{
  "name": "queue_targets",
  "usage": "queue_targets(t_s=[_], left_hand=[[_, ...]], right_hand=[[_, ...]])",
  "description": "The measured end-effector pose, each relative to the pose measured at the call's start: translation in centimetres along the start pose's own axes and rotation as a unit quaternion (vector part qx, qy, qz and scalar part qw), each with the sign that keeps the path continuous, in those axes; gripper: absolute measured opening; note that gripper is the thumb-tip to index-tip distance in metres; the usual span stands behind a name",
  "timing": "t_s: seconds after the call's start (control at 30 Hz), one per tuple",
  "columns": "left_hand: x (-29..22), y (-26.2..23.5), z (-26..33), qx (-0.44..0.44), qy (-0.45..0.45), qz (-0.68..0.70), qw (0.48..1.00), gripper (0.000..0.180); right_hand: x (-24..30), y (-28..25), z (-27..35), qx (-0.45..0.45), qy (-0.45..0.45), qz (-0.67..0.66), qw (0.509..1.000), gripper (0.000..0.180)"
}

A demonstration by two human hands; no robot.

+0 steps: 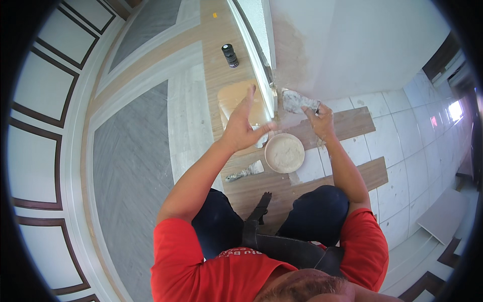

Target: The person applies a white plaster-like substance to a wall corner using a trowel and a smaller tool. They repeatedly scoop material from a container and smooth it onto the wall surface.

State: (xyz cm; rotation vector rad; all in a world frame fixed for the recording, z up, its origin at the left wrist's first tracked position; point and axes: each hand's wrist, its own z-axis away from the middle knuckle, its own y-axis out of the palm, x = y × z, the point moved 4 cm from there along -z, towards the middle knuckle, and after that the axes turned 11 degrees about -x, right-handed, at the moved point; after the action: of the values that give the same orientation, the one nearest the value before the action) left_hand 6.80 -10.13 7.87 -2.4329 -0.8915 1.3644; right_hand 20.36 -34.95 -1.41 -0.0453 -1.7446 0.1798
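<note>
My right hand (322,123) is closed around a wide putty knife (297,102), its blade smeared with pale filler. The blade is at the foot of the white wall, close to the end of a white upright frame; whether it touches the wall I cannot tell. My left hand (242,130) is open, fingers extended and thumb apart, above a tan rounded sheet (234,95). Below its thumb shows a whitish piece whose kind I cannot make out. Between my hands stands a round bowl (285,153) of pale filler. A second putty knife (245,171) lies on the floor left of the bowl.
A black bottle (230,55) stands on the wood-look floor beyond the tan sheet. The white frame (254,55) and the wall (347,45) rise ahead. Wood-look planks (347,123) lie over white tiles (397,146) at right. A dark strap hangs between my knees.
</note>
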Motion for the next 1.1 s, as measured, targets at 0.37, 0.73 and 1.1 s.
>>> queue_targets(t_s=[0.37,0.73,1.1], left_hand=[[-1.2,2.7,-1.2,0.028,-0.216,0.238,0.947,0.117],[0.3,2.7,-0.8,0.019,-0.238,0.343,0.909,0.113],[0.1,2.4,-0.9,0.054,-0.238,0.354,0.903,0.114]], right_hand=[[3.0,0.8,-0.2,0.016,-0.010,0.081,0.997,0.030],[2.4,-1.9,-1.4,-0.074,-0.122,0.049,0.989,0.030],[5.4,-2.8,-1.0,-0.003,-0.199,0.134,0.971,0.026]])
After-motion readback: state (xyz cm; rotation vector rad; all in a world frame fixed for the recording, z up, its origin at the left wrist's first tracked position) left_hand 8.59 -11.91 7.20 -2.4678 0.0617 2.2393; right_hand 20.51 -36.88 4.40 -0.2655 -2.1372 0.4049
